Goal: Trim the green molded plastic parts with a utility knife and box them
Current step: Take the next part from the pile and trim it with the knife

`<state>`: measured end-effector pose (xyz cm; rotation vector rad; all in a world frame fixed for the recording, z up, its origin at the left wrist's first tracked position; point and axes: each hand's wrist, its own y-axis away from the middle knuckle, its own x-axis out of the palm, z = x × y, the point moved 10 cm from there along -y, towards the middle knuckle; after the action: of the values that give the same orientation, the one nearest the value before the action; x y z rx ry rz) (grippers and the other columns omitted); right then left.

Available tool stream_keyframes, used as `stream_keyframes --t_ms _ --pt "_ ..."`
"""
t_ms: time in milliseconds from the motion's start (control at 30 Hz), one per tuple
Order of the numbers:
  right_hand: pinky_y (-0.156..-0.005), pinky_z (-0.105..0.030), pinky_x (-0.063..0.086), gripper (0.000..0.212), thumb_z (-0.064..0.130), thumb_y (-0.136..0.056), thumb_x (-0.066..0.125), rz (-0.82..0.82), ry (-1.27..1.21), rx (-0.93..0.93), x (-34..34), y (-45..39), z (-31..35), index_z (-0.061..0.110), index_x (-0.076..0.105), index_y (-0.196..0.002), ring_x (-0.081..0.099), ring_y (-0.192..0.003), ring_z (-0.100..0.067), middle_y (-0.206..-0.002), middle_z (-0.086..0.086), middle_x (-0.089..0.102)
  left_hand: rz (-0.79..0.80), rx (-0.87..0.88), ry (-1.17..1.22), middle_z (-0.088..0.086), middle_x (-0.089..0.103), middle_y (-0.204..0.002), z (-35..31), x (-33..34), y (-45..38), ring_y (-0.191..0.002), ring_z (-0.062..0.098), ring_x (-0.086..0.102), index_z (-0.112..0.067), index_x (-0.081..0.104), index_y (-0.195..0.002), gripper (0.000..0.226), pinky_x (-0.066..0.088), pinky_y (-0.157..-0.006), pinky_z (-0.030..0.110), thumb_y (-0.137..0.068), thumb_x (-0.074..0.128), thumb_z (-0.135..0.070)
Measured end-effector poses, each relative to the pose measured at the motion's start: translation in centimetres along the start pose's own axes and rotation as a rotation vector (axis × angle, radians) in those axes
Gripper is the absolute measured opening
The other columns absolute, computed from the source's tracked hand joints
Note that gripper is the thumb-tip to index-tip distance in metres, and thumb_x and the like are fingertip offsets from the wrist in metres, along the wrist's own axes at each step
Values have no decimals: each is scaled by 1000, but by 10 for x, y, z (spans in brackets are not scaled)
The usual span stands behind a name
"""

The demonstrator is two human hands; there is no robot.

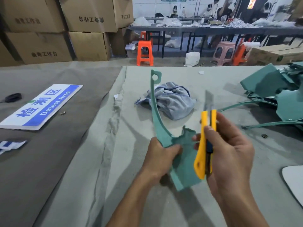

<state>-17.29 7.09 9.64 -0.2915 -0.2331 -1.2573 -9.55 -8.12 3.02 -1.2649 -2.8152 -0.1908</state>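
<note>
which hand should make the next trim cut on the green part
Right. The right hand already grips the knife with its blade out, beside the green part. The left hand holds that part up off the table, so it is busy steadying it.

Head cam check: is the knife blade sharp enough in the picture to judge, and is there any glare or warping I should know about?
Head view: the steel blade of the yellow utility knife is pale and slightly blurred; both hands, left hand and right hand, and the curved green molded plastic part read clearly; lighting is soft with faint shadows, no strong glare; wide-angle bending at the edges.
</note>
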Motion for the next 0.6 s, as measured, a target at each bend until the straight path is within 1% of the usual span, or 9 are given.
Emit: stream_keyframes --t_ms 100,200,267,333,433,467,533,567,600 --pt "-57 -31 60 38 6 -94 72 -47 50 -185 -33 -28 7 25 73 -126 73 -67 -24 -109 -11 76 296 -150 24 9 77 -85 15 3 6 -71 22 72 -21 81 -84 27 59 -66 30 -62 67 -12" --pt "-52 -30 51 32 13 -89 70 -87 -17 -112 -58 -66 -5 18 71 -120 61 -57 -21 -99 -13 74 497 -322 51 10 76 -85 30 7 18 -68 22 71 -18 81 -84 29 59 -64 28 -60 65 -14" --pt "-50 -28 42 15 16 -92 73 48 -98 7 -46 -83 -22 12 68 -106 51 -51 -17 -95 -18 69 561 -398 36 6 75 -74 33 10 25 -60 17 70 -16 80 -72 24 56 -57 23 -62 60 -12" --pt "-46 -25 39 18 22 -90 75 242 -119 36 -20 -83 -33 14 67 -105 45 -48 -14 -101 -24 70 593 -478 25 7 74 -73 38 14 33 -58 18 68 -14 79 -70 21 54 -55 22 -57 63 -14" --pt "-42 -23 37 29 21 -83 85 455 -51 -37 17 -64 -43 20 75 -109 43 -43 -15 -99 -21 75 613 -579 -21 19 71 -88 48 17 44 -64 25 66 -5 78 -89 43 56 -60 26 -48 68 -18" --pt "-41 -23 37 28 23 -82 85 483 -8 -59 25 -60 -47 22 77 -108 44 -41 -16 -94 -19 76 629 -614 -29 23 69 -91 50 19 48 -62 25 66 0 77 -96 48 56 -58 27 -51 68 -17" --pt "-41 -22 38 24 25 -82 82 498 40 -73 34 -57 -57 24 78 -106 45 -40 -18 -90 -18 77 658 -643 -107 26 64 -83 56 22 53 -44 21 62 14 68 -109 67 50 -40 22 -54 70 -24" --pt "-42 -22 38 21 25 -83 81 496 42 -59 36 -56 -64 23 77 -103 45 -39 -18 -89 -18 77 657 -647 -127 26 63 -80 58 23 55 -43 22 61 17 64 -114 77 48 -38 22 -53 72 -31" --pt "-42 -21 39 19 26 -81 80 478 30 -31 36 -56 -71 21 77 -99 46 -39 -17 -86 -16 77 663 -654 -103 24 67 -85 60 25 55 -53 26 66 14 65 -116 80 51 -46 25 -54 75 -36"
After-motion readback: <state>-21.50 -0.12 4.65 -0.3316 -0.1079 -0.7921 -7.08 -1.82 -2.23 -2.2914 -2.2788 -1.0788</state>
